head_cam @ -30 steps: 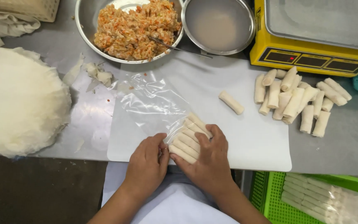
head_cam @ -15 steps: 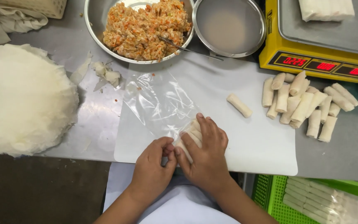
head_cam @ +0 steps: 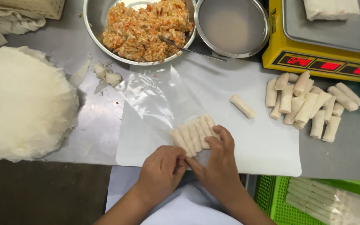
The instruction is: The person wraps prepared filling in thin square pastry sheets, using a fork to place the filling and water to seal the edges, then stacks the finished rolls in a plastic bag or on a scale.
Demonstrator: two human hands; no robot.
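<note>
Since the earlier frame the row of pale spring rolls (head_cam: 194,134) has been pushed towards 12 o'clock into the clear plastic bag (head_cam: 157,100), whose open edge is pinched by the left hand (head_cam: 162,171) while the right hand (head_cam: 218,160) lies flat-fingered on the rolls; bagging appears under way, and seating the rolls deeper would call for a steady hold.

Two hands: left hand (head_cam: 160,173), right hand (head_cam: 217,166). One clear plastic bag (head_cam: 155,104) with about six rolls (head_cam: 193,135) inside. One loose roll (head_cam: 242,106) alone on the single white mat (head_cam: 251,154). Roughly fifteen rolls in the heap (head_cam: 311,104). Two metal bowls (head_cam: 92,25) (head_cam: 234,25). One yellow scale (head_cam: 326,62). One wrapper stack (head_cam: 21,102). One green basket (head_cam: 271,200).
</note>
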